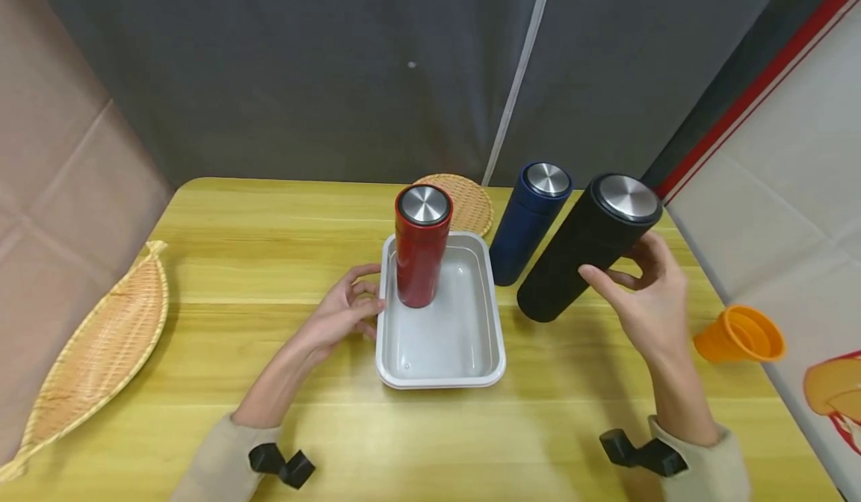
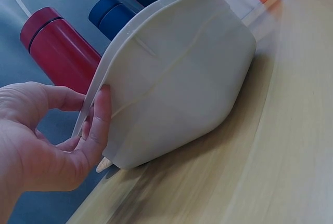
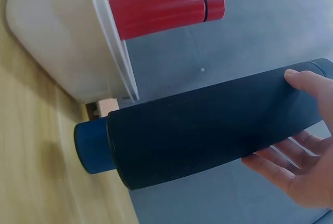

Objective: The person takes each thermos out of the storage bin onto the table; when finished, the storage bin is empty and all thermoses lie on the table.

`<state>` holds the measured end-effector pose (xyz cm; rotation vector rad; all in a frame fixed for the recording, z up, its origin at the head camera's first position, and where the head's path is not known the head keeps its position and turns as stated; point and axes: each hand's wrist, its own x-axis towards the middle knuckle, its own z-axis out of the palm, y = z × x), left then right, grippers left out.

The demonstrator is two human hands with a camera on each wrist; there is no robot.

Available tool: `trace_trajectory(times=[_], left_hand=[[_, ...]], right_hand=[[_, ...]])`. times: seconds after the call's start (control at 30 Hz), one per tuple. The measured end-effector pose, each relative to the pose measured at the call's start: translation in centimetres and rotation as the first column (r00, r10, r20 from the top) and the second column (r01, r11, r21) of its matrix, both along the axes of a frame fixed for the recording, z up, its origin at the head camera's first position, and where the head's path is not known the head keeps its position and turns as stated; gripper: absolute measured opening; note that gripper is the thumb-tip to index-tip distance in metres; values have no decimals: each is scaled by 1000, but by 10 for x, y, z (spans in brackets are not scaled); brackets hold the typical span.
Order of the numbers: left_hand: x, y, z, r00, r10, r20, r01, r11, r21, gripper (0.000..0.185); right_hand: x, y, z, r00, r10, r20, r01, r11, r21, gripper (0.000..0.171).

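Observation:
In the head view, my left hand grips the left rim of a deep white tray. The left wrist view has fingers on the tray's outer wall. A red thermos with a silver-topped lid stands upright in the tray's back left part. On the right, my right hand holds a large black thermos near its lid, thumb on one side and fingers on the other. Its base is raised off the table in the right wrist view. A blue thermos stands between tray and black thermos.
Behind the tray lies a round woven mat. An orange cup is at the table's right edge, by a white wall. A leaf-shaped wicker basket lies at the far left. A dark grey panel backs the wooden table.

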<state>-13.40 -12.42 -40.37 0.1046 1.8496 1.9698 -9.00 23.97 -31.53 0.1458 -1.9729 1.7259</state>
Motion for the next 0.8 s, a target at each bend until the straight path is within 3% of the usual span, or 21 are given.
trace_trajectory(times=[0.17, 0.3, 0.63, 0.8], left_hand=[[-1, 1, -1, 1000, -1, 4, 1, 1000, 14, 65], [-1, 0, -2, 1000, -3, 2, 3, 1000, 12, 65], [0, 0, -2, 1000, -8, -3, 8, 1000, 4, 65], [0, 0, -2, 1000, -2, -6, 2, 1000, 5, 65]], right_hand=[[-6, 6, -8, 998, -45, 39, 46, 999, -21, 54], [-11, 11, -18, 991, -105, 89, 103, 994, 18, 55], [-26, 17, -35, 946, -287, 148, 266, 953, 145, 58], [-40, 20, -41, 941, -297, 165, 278, 952, 129, 57]])
